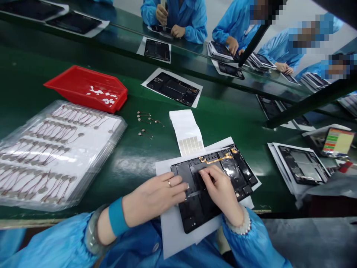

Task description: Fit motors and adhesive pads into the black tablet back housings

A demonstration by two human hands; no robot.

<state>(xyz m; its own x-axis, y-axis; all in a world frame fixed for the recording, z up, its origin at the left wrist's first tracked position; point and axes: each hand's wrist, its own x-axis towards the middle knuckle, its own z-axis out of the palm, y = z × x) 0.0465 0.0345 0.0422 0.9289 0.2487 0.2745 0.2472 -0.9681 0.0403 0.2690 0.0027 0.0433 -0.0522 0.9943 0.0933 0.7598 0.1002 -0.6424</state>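
A panel (192, 212) is laid on a paper sheet (175, 234) at the near edge of the bench (145, 175), with the left hand (152, 199) and right hand (220, 190) placed on it. A tape strip (185, 128) is set just behind the sheet. Loose wired discs (145, 121) are left of the strip. Further left, a tray (58, 156) of discs is placed nearest, with a bin (85, 89) behind it. A second panel (174, 88) is laid behind the strip. A stack (302, 165) is placed right, with a display (338, 142) behind it. A second bench (125, 46) is beyond, with co-workers (174, 18) behind it.
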